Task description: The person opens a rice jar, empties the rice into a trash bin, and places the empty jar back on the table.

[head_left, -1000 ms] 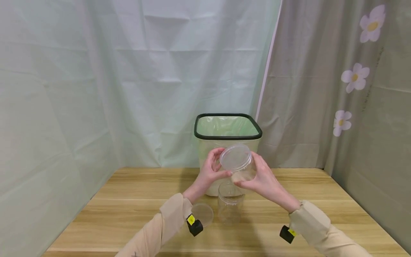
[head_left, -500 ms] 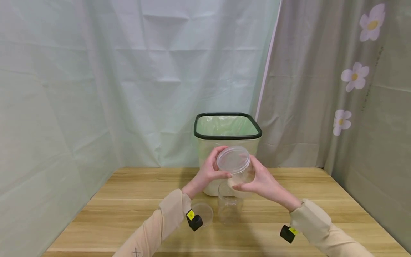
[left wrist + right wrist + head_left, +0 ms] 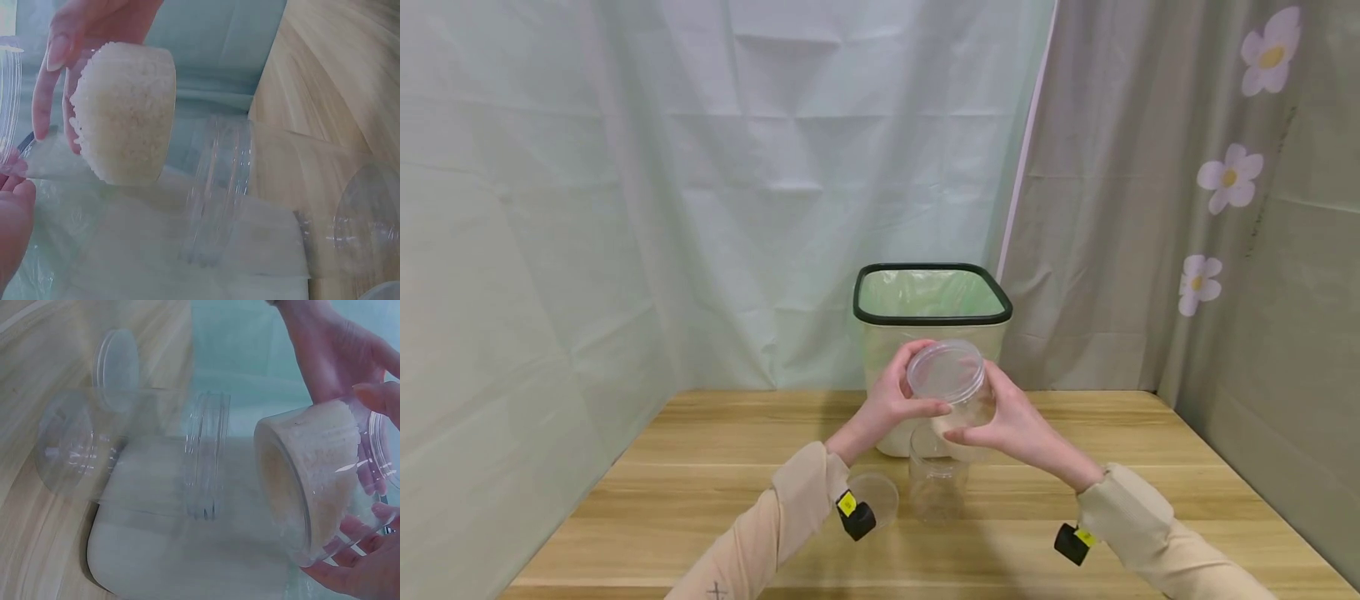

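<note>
Both hands hold up a clear jar of white rice-like grains [image 3: 128,115], tilted, with its clear lid [image 3: 945,371] at the top. My left hand [image 3: 883,404] grips the lid end, thumb in front and fingers behind. My right hand [image 3: 1018,427] holds the jar's body from the right, its thumb across the front. Below them an open clear jar [image 3: 937,493] stands upright on the table; no contents show inside. To its left lies a loose round translucent lid [image 3: 119,369], partly covered by the left wrist camera in the head view.
Behind the hands stands a pale bin [image 3: 932,321] with a dark rim and a thin plastic liner. The wooden table [image 3: 715,483] ends at a pale curtain [image 3: 737,250] at the back. A wrist camera [image 3: 1072,544] hangs under the right cuff.
Over the last second both hands and the grain-filled jar have shifted slightly left and down. The standing jar and loose lid have stayed in place.
</note>
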`<state>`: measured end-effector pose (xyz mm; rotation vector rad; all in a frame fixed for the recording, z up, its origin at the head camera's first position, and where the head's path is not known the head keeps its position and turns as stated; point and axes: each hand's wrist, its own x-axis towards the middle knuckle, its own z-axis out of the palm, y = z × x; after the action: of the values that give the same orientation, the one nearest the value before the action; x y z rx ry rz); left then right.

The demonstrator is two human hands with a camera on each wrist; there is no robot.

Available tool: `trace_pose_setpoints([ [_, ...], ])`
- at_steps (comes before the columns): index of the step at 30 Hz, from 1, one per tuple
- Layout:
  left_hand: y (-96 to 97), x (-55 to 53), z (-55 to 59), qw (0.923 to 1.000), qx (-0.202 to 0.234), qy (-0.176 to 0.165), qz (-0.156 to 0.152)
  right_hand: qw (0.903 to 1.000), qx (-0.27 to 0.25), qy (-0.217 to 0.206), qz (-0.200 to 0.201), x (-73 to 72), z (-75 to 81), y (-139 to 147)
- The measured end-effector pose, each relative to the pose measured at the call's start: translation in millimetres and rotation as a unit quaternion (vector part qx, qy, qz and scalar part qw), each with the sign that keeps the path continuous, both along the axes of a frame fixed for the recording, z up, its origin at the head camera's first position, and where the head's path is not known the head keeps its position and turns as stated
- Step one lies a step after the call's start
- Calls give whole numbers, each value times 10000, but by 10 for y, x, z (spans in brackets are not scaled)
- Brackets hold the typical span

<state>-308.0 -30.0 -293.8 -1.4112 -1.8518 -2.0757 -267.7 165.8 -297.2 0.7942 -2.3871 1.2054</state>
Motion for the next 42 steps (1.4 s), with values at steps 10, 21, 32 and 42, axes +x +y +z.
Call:
trace_pose_setpoints([
  [10, 62, 86, 23, 9989, 248, -338, 227, 9987, 100, 436, -229, -24, -22, -5],
  [21, 166, 326, 106, 9900, 365, -596, 1225, 9946, 246, 804, -612, -15, -27, -75],
  [32, 268, 209, -39, 9806, 727, -846, 1613, 9895, 320, 982, -1015, -14, -49, -118],
  [42, 307, 226, -47, 9725, 671, -1110, 1933, 9869, 329, 978, -1239, -14, -103, -156],
])
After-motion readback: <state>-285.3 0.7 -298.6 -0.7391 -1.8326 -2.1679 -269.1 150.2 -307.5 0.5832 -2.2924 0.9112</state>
